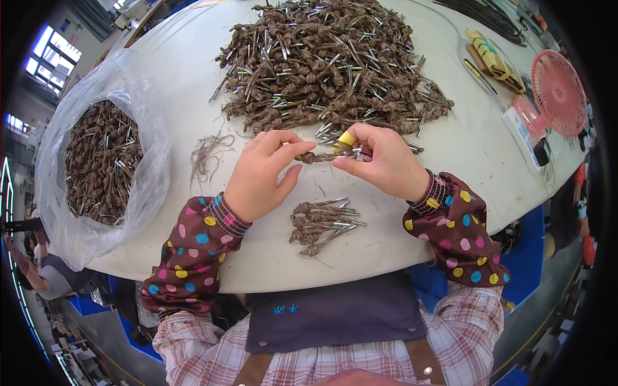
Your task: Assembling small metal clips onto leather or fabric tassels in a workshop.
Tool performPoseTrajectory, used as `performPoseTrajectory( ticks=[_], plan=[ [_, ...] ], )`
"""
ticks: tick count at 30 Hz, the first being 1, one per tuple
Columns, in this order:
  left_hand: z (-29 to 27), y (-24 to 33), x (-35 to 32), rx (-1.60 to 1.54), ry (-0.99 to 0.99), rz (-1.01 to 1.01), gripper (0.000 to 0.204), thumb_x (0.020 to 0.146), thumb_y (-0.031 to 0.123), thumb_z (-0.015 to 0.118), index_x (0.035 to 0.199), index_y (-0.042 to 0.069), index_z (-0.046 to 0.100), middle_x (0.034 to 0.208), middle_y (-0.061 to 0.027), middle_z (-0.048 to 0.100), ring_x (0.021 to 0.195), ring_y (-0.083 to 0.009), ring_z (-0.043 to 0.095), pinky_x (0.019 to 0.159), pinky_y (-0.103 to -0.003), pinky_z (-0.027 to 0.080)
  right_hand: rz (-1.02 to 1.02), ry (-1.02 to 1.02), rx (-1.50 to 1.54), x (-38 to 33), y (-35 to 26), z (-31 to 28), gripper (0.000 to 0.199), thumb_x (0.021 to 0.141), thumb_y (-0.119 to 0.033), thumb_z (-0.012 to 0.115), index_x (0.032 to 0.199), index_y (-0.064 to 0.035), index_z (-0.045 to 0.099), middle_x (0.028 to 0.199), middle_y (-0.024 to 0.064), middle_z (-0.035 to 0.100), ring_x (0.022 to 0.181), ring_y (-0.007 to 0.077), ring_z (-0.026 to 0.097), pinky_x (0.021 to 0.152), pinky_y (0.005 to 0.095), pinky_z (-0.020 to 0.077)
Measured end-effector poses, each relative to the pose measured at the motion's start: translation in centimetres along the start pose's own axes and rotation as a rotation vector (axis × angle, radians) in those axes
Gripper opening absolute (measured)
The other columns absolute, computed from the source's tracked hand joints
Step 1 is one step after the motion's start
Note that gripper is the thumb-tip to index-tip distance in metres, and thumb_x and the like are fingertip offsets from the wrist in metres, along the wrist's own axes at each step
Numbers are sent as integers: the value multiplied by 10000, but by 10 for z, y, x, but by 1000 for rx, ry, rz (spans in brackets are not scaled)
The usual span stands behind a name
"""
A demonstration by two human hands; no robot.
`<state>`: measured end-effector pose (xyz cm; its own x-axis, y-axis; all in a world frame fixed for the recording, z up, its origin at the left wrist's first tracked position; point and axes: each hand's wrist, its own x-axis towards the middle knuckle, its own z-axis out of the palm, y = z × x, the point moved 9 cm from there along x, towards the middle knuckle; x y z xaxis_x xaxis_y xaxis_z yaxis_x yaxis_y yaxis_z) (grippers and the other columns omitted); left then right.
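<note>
1. With our right hand (389,164), we pinch the metal-tipped end of a knotted brown cord piece (310,157) between thumb and forefinger; a yellow band or wrap (346,139) shows at the forefinger, and we cannot tell which.
2. With our left hand (261,177), we grasp the same piece by its knotted end, thumb and forefinger closing on it, so it lies roughly level between our two hands, above the white table (257,273).
3. Nearer our body, below the hands, we have a small group of similar cords (318,222), their metal tips pointing mostly right.
4. Left of our left hand, we see loose brown threads (209,157) on the tabletop.
5. Just beyond our fingers, we face a large heap of knotted cords (322,71).
6. Farther left, we have a clear plastic bag (151,154) holding many more.
7. At far right, we see a pink fan (559,90).
</note>
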<state>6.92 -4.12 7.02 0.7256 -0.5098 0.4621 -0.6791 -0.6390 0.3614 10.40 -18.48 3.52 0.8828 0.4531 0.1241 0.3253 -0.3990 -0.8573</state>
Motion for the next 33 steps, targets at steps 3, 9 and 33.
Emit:
performPoseTrajectory(
  ticks=[3,9,33],
  plan=[
    [8,1,-3,22,-65,11,347,746,32,680,1086,81,625,965,-101,577,879,-267,565,761,-316,466,13,-45,-69,0,-8,4,233,784,-164,715,908,-14,587,684,-17,520,570,52,408,514,221,356],
    [16,-14,-6,-268,-88,-144,184,803,99,664,983,70,684,853,-81,606,747,-227,582,669,-318,482,-138,25,-129,-5,-21,4,260,771,-182,734,906,-17,586,650,8,509,550,79,426,514,236,384],
    [49,-7,-20,-1067,-259,-314,77,927,44,520,943,-19,562,911,-87,679,785,-109,645,703,-237,518,20,-250,470,4,0,21,172,787,-69,703,899,18,606,769,12,628,741,26,545,639,207,448]
  ],
)
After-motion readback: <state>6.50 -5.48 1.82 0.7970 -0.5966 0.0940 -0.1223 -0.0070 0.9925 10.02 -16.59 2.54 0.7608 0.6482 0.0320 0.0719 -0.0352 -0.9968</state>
